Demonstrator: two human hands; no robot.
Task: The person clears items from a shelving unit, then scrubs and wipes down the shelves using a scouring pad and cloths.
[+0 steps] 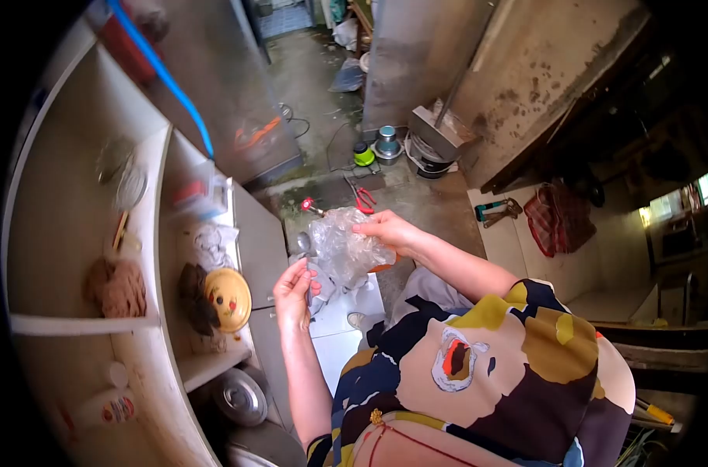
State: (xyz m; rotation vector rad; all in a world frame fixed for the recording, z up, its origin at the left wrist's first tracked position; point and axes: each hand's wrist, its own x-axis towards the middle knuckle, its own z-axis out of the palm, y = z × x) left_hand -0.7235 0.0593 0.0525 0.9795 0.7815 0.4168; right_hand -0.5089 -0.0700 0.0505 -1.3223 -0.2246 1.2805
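A crumpled clear plastic bag (342,245) is in my right hand (390,232), whose fingers and thumb close on its upper right side. To the lower left of the bag, my left hand (293,292) is raised with its fingers pinched together. What they hold, if anything, is too small to make out. Just above those fingertips shows a rounded metal piece (303,242), like a spoon's bowl. A grey cloth (320,289) lies under and beside the bag, and something orange shows below my right hand.
Open shelves on the left hold a yellow lid (228,300), a brown cloth (119,289) and a metal pot lid (241,395). Red-handled pliers (364,201) lie on the floor ahead. Beyond stand a green item (363,154) and a dustpan (441,136) over a bucket.
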